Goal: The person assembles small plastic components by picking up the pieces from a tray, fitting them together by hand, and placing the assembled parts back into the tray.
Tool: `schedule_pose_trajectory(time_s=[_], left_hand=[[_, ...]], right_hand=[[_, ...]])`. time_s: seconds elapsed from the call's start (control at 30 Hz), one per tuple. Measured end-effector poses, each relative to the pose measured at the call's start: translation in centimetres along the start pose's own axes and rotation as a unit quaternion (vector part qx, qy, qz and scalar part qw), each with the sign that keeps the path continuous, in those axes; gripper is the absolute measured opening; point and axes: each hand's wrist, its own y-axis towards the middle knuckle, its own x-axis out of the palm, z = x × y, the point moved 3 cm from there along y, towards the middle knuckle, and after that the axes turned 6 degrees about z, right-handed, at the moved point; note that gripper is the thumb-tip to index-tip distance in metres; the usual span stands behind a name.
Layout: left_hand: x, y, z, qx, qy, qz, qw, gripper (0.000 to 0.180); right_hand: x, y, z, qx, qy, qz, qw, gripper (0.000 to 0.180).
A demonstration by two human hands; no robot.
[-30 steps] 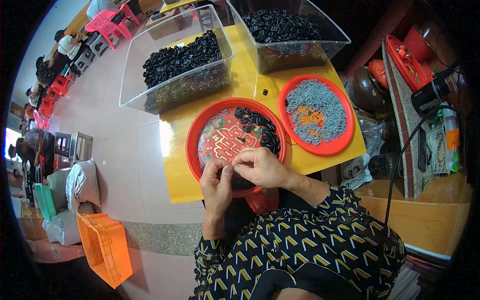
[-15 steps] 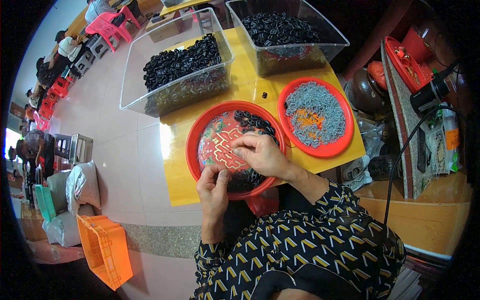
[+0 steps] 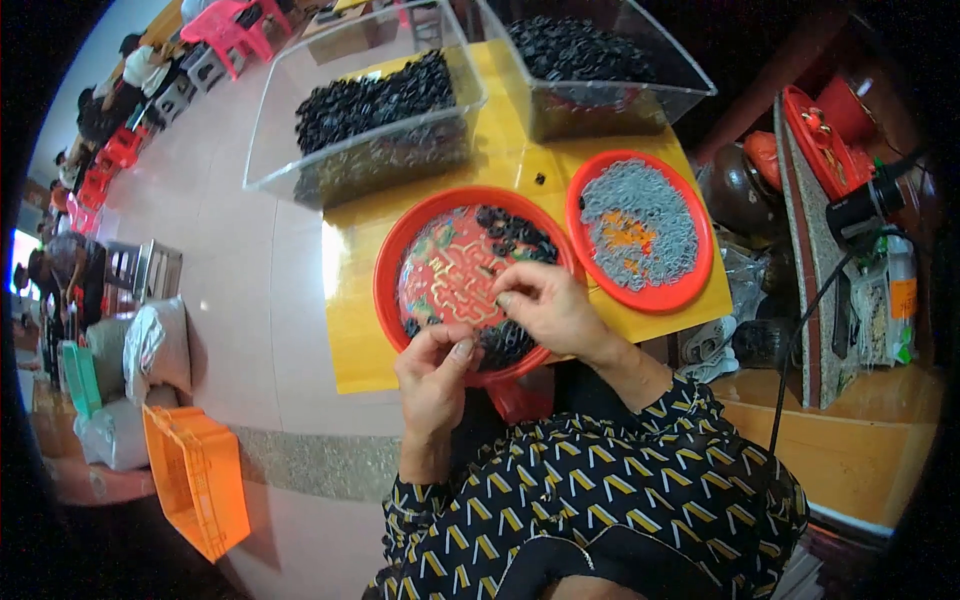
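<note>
Head view, left to right: an orange crate [image 3: 195, 480] sits on the floor, well apart from the yellow surface [image 3: 360, 330]. The left hand [image 3: 435, 365] hovers at the near rim of the big red tray [image 3: 392, 280], fingertips pinched in a narrow grip; whether it holds one of the small black parts [image 3: 515, 235] I cannot tell. The right hand [image 3: 550, 305] reaches over the tray's middle, fingers curled down onto the parts, probably picking. The tray sits close to the body, likely for easy reach. Behind stand two clear bins [image 3: 370, 115] of black pieces; to the right, touching the big tray, is a smaller red tray [image 3: 690, 290] of grey bits. Nothing blocks the hands.
</note>
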Motion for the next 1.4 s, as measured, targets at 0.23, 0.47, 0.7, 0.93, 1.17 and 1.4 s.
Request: schedule_pose_trajectory(time_s=[0.23,0.47,0.7,0.93,1.17,1.4], left_hand=[[0.8,0.1,-0.4,-0.039,-0.071,0.039,0.996,0.019],[0.3,-0.1,-1.1,-0.035,-0.100,0.040,0.994,0.019],[0.2,-0.3,-1.1,-0.046,-0.108,0.053,0.992,0.018],[0.3,-0.3,-1.2,-0.044,-0.112,0.053,0.991,0.019],[0.3,-0.3,-1.2,-0.045,-0.091,0.053,0.993,0.018],[0.7,-0.6,-1.1,0.000,-0.036,0.049,0.998,0.016]], right_hand=[[1.1,-1.9,-0.7,0.254,0.277,-0.029,0.926,0.005],[1.9,-2.4,-0.8,0.202,0.214,-0.040,0.955,0.006],[1.4,-2.5,-1.6,0.207,0.147,-0.042,0.966,0.012],[1.4,-2.7,-2.2,0.217,0.121,-0.039,0.968,0.012],[1.5,-2.9,-1.9,0.183,0.099,-0.036,0.977,0.011],[1.3,-3.2,-1.7,0.168,0.062,-0.037,0.983,0.010]])
